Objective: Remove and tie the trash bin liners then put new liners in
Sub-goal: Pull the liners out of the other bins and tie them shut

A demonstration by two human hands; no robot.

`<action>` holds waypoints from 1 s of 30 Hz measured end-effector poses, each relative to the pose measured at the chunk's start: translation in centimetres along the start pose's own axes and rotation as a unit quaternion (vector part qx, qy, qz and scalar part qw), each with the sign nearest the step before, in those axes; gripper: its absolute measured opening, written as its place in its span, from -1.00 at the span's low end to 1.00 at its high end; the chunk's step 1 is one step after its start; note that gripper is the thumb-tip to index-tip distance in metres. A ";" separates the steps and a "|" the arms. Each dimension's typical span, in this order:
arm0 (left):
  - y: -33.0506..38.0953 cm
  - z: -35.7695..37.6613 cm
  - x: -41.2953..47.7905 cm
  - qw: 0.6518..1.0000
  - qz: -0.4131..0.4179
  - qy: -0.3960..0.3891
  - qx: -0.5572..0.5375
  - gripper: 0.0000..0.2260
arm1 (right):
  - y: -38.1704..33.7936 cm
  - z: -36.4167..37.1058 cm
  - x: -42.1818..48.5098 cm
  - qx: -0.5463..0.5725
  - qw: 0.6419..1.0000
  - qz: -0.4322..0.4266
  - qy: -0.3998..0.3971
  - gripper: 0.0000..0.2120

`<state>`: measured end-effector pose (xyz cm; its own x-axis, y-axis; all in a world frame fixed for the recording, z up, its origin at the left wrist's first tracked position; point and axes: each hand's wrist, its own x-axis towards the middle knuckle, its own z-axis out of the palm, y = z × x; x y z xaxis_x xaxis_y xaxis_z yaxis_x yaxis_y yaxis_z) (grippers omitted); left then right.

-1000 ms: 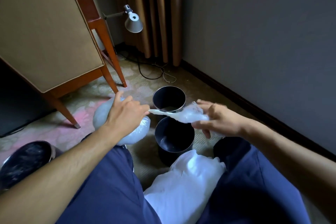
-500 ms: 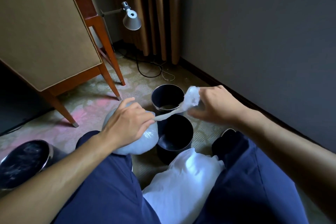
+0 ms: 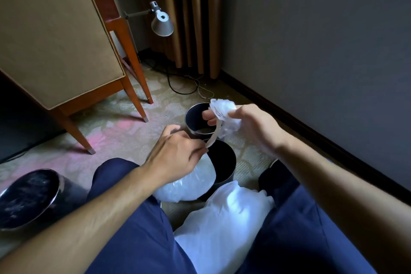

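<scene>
At frame centre the left hand (image 3: 175, 158) pinched the twisted neck of a filled translucent plastic liner bag (image 3: 191, 182) lying just beside a black cylindrical bin (image 3: 224, 162); the right hand (image 3: 251, 128) clutched its bunched end.

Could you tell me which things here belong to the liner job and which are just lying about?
Job: clear liner, gripped by left hand and right hand; white bag; far bin; near bin; left bin.
Lying about: chair; lamp; cable; curtain.

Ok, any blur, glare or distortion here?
Head view: dim but sharp on left hand, right hand and the clear plastic liner they hold; pale sheen inside the glossy black round bin at lower left; wide-angle leans the brown curtain.
</scene>
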<state>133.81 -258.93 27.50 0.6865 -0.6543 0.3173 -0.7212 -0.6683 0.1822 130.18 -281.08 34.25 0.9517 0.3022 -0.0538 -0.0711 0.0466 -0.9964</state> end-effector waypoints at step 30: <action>2.0 -4.3 -1.9 0.924 -0.205 0.094 -0.309 -0.48 | 2.6 5.5 3.6 0.118 0.971 0.107 0.180 -0.50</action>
<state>130.67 -257.50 31.27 0.9272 -0.2788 0.2501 -0.3598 -0.4780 0.8013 131.75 -274.64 31.87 0.9472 -0.0222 -0.3198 -0.3046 0.2495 -0.9192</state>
